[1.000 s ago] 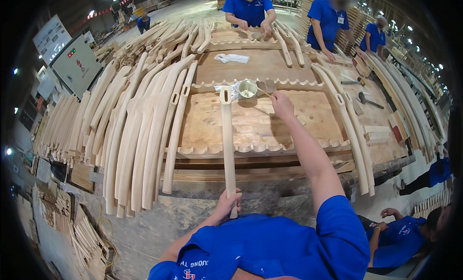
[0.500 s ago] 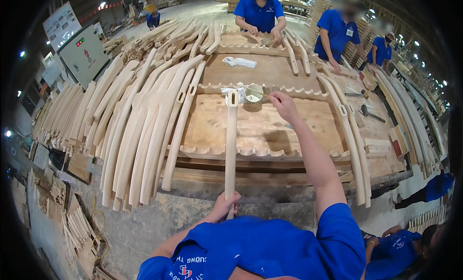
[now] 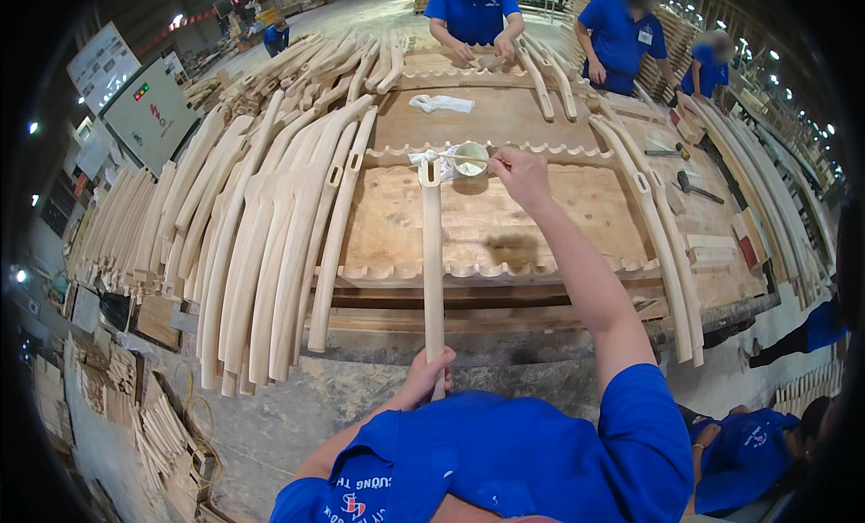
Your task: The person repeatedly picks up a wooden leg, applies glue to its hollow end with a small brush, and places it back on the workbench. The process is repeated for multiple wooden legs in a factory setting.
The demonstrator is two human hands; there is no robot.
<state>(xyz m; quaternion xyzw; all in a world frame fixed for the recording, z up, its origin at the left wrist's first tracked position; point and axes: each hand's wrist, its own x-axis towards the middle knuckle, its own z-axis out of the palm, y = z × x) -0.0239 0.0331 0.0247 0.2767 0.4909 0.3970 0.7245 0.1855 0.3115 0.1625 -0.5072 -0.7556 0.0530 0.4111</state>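
My left hand (image 3: pixel 428 376) is closed around the near end of a pale wooden chair-leg-like piece (image 3: pixel 432 262), which points away from me over the bench. A slot is cut in its far end. My right hand (image 3: pixel 523 173) pinches a thin stick (image 3: pixel 478 158), whose whitish tip lies at that slotted end. Under the stick stands a small cup (image 3: pixel 471 171) with white paste inside. A crumpled white cloth (image 3: pixel 417 161) lies beside the cup, partly hidden by the wooden piece.
Scalloped wooden racks (image 3: pixel 577 154) cross the bench. Many curved wooden pieces (image 3: pixel 270 244) lean at the left, and a few (image 3: pixel 662 244) at the right. Two hammers (image 3: pixel 698 190) lie at the right, another white cloth (image 3: pixel 441 103) farther back. A co-worker (image 3: pixel 475 18) stands across.
My right hand has moved a little left and away from me, bringing the stick's tip from the cup to the slotted end. My left hand keeps its hold on the wooden piece.
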